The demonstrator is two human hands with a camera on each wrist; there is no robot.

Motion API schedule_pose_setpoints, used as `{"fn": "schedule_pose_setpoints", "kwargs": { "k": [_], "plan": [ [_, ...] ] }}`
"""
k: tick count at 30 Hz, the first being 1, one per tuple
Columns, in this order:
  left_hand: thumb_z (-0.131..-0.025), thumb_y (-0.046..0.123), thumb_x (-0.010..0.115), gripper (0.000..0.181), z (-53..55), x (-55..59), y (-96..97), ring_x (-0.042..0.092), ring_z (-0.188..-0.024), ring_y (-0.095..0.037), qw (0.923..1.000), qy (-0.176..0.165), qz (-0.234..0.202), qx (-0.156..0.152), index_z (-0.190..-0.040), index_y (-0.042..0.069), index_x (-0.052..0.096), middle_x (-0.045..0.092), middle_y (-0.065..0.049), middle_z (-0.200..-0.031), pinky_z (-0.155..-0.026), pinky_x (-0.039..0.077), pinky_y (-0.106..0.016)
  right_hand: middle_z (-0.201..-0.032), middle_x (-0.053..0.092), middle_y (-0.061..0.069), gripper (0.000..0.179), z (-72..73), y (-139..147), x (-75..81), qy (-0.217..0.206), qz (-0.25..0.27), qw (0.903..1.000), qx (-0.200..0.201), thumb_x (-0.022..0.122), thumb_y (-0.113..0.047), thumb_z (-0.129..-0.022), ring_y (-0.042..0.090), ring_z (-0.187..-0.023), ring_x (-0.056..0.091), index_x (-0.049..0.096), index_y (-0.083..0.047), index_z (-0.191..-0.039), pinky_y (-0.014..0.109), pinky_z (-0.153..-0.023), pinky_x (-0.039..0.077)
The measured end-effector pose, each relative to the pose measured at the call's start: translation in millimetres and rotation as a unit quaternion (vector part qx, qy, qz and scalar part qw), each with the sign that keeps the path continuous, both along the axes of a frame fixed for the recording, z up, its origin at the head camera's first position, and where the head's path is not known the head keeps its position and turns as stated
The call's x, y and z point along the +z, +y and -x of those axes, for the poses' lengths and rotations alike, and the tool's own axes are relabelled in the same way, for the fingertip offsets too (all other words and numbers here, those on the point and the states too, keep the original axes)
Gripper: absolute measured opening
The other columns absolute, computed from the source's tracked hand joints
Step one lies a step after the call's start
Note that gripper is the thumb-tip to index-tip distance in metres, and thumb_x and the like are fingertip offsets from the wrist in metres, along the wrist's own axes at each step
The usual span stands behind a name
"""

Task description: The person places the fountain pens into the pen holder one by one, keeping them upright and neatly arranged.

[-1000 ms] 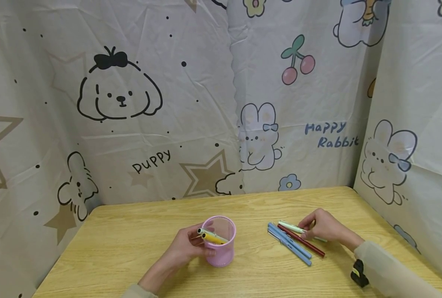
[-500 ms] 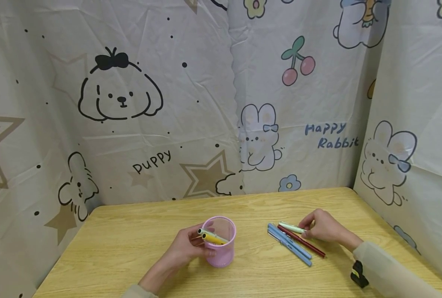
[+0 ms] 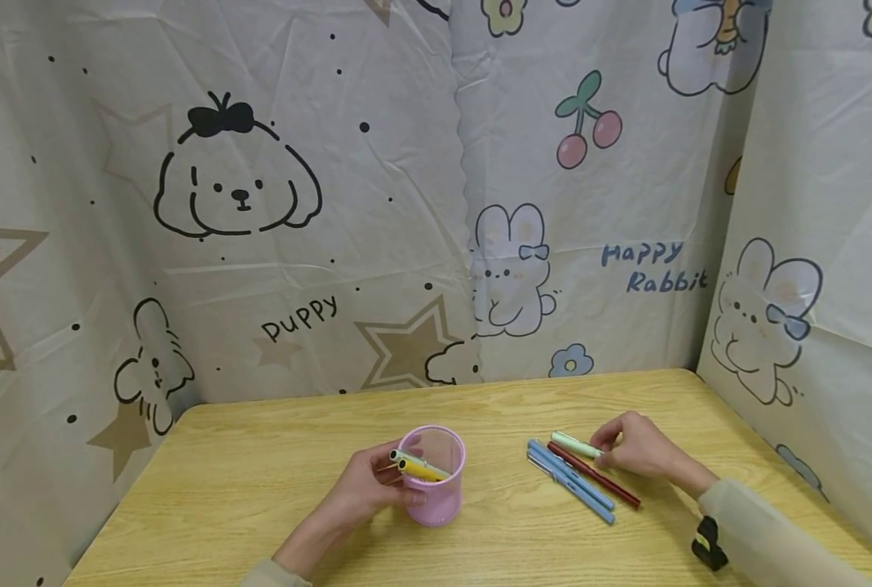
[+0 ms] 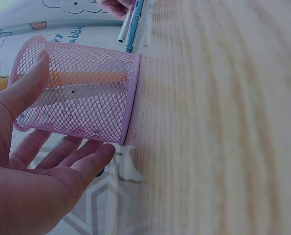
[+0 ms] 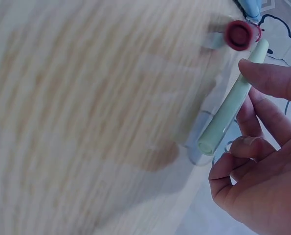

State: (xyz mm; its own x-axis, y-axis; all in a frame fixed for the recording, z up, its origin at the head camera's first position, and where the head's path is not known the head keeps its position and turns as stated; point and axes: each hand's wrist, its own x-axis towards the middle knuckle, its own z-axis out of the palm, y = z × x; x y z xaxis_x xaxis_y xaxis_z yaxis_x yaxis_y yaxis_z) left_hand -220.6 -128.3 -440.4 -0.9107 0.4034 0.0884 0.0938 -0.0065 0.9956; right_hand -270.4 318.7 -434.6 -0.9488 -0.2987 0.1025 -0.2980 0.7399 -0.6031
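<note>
My left hand (image 3: 362,487) grips a pink mesh pen cup (image 3: 436,504), thumb on one side and fingers on the other. Standing on the table, the cup contains a yellow pen (image 3: 422,470) and a pale pen (image 4: 91,93), both leaning toward that hand. On the right, my right hand (image 3: 637,448) pinches a light green pen (image 5: 228,112) between thumb and fingers. One end of this pen appears slightly above the table in the right wrist view. Close beside it lie a dark red pen (image 3: 595,474) and two blue pens (image 3: 577,481).
The wooden table (image 3: 318,440) has rounded far corners. Printed cloth (image 3: 399,204) with cartoon animals hangs behind it and at both sides. A black strap piece (image 3: 710,542) is at the right sleeve (image 3: 762,518).
The light green pen has tilted slightly up in my right hand, and its rear end no longer shows past the fingers. My left hand and the cup have stayed put.
</note>
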Motion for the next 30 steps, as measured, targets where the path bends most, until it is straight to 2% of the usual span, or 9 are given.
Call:
{"fn": "schedule_pose_setpoints", "kwargs": {
  "k": [11,30],
  "plan": [
    [-0.081,-0.006,0.088,0.081,0.5,0.4,0.1,0.062,-0.128,-0.036,1.0,-0.005,-0.004,-0.002,-0.151,-0.009,0.048,0.061,-0.027,-0.142,-0.102,0.055,-0.032,-0.074,0.063,-0.005,0.014,-2.8,-4,5.1,0.016,0.002,0.9998,0.007,0.086,-0.004,-0.077,0.016,-0.072,0.052,0.079,-0.006,-0.089,0.026,-0.062,0.038],
    [-0.082,-0.004,0.088,0.082,0.6,0.7,-0.4,0.06,-0.13,-0.037,1.0,-0.005,-0.002,-0.007,-0.153,-0.008,0.047,0.059,-0.028,-0.144,-0.104,0.054,-0.032,-0.078,0.066,-0.005,0.017,-12.9,-18,21.5,0.024,0.018,0.9995,-0.009,0.088,-0.008,-0.079,0.017,-0.068,0.047,0.079,-0.007,-0.093,0.026,-0.059,0.034]
  ]
}}
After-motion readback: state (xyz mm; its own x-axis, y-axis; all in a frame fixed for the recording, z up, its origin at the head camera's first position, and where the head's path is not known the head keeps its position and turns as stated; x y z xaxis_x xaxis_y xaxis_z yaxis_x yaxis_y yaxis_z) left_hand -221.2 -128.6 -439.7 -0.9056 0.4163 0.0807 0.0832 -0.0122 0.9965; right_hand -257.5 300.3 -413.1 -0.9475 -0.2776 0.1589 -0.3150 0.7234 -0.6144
